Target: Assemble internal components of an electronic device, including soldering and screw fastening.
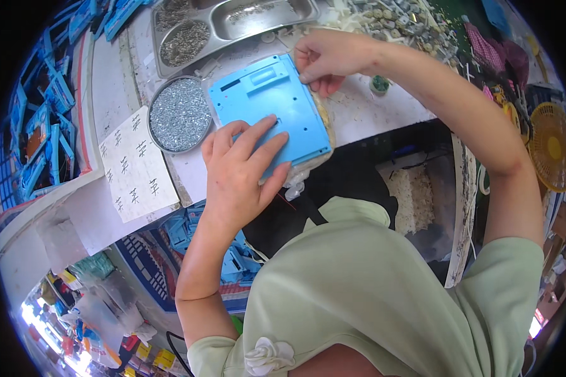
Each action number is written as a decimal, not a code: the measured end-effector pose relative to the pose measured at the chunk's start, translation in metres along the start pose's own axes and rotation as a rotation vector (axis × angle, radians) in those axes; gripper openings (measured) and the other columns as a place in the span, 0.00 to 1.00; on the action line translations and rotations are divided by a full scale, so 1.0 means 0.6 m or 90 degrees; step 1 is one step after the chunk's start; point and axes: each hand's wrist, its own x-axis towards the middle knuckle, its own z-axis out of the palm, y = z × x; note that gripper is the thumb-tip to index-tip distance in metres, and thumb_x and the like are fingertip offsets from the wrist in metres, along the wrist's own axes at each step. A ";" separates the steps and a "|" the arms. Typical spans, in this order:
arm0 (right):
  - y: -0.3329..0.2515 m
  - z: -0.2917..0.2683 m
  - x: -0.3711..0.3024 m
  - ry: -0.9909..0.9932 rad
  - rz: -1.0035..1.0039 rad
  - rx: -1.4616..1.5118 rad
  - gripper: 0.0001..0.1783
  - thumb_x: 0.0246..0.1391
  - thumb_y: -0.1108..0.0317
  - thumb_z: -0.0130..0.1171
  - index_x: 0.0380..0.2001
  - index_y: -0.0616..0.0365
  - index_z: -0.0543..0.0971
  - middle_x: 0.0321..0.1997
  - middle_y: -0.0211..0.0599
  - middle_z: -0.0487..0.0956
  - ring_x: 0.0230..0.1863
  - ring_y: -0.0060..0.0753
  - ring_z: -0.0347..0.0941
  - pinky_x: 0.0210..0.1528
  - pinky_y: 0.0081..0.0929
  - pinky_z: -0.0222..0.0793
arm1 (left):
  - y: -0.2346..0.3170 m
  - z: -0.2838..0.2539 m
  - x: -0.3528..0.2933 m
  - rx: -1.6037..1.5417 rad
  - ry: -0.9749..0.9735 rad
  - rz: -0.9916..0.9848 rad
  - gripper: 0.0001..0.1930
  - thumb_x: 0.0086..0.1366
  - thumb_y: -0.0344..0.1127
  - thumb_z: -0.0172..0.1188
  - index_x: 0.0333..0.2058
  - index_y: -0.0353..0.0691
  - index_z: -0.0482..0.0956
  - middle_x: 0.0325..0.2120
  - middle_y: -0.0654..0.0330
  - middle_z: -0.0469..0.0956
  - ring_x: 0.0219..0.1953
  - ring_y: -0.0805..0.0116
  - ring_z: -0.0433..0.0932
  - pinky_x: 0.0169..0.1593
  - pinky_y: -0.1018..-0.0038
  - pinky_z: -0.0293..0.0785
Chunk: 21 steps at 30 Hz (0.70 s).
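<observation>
A flat, light-blue plastic casing (pixel 233 102) with small holes and a raised rectangular part lies on a padded, plastic-wrapped support (pixel 324 119) at the table's front edge. My left hand (pixel 239 166) rests on the casing's lower left, fingers spread over its face. At the casing's upper right corner, my right hand (pixel 330 60) has its thumb and fingers pinched together. Whatever that pinch holds, if anything, is hidden. Left of the casing stands a round dish (pixel 180 115) full of small silvery screws or pins.
A metal compartment tray (pixel 217 47) with small metal parts stands behind. A heap of white and grey parts (pixel 390 28) lies at the back right, near a small green round thing (pixel 379 85). Handwritten paper (pixel 135 164) lies left. Blue plastic parts (pixel 56 94) are piled far left.
</observation>
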 end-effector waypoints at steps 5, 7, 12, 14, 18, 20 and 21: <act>-0.002 -0.026 -0.010 0.082 -0.101 -0.071 0.06 0.62 0.70 0.62 0.36 0.59 0.76 0.29 0.32 0.82 0.28 0.23 0.80 0.31 0.21 0.79 | -0.044 -0.011 -0.028 -0.045 0.111 -0.038 0.15 0.54 0.31 0.71 0.42 0.43 0.85 0.48 0.58 0.83 0.49 0.55 0.78 0.54 0.60 0.71; -0.040 -0.030 -0.005 0.219 -0.237 -0.221 0.08 0.61 0.67 0.64 0.35 0.59 0.76 0.29 0.30 0.81 0.27 0.24 0.78 0.32 0.24 0.77 | -0.112 -0.016 -0.048 0.047 0.258 -0.190 0.09 0.55 0.31 0.71 0.36 0.42 0.85 0.38 0.59 0.84 0.43 0.56 0.80 0.49 0.62 0.73; -0.198 0.099 0.121 0.257 -0.559 -0.579 0.04 0.55 0.71 0.61 0.31 0.55 0.83 0.34 0.34 0.84 0.43 0.34 0.80 0.43 0.39 0.76 | -0.215 -0.039 -0.058 0.129 0.076 -0.325 0.05 0.57 0.35 0.71 0.30 0.44 0.85 0.30 0.61 0.82 0.39 0.56 0.78 0.45 0.58 0.68; -0.197 0.139 0.197 0.230 -0.610 -0.747 0.05 0.54 0.69 0.61 0.30 0.53 0.85 0.35 0.35 0.85 0.47 0.37 0.79 0.47 0.41 0.74 | -0.210 -0.042 -0.047 0.102 0.107 -0.337 0.05 0.58 0.35 0.70 0.30 0.43 0.85 0.29 0.61 0.81 0.39 0.57 0.79 0.44 0.59 0.68; -0.216 0.170 0.235 0.142 -0.562 -0.862 0.07 0.54 0.66 0.62 0.30 0.52 0.87 0.35 0.34 0.85 0.50 0.39 0.77 0.52 0.41 0.71 | -0.228 -0.028 -0.061 0.060 0.191 -0.363 0.06 0.59 0.35 0.70 0.29 0.42 0.84 0.28 0.61 0.80 0.38 0.58 0.79 0.43 0.59 0.68; -0.224 0.166 0.243 0.143 -0.509 -0.843 0.07 0.54 0.66 0.62 0.30 0.52 0.87 0.34 0.34 0.85 0.49 0.39 0.78 0.51 0.41 0.71 | -0.231 -0.027 -0.055 0.045 0.211 -0.370 0.06 0.59 0.35 0.70 0.29 0.41 0.83 0.28 0.60 0.80 0.37 0.58 0.79 0.43 0.59 0.68; -0.224 0.165 0.247 0.144 -0.481 -0.833 0.06 0.55 0.66 0.62 0.30 0.52 0.87 0.34 0.34 0.85 0.49 0.39 0.78 0.51 0.40 0.71 | -0.233 -0.026 -0.052 0.038 0.220 -0.373 0.06 0.60 0.35 0.70 0.29 0.41 0.83 0.27 0.60 0.80 0.36 0.58 0.79 0.43 0.59 0.68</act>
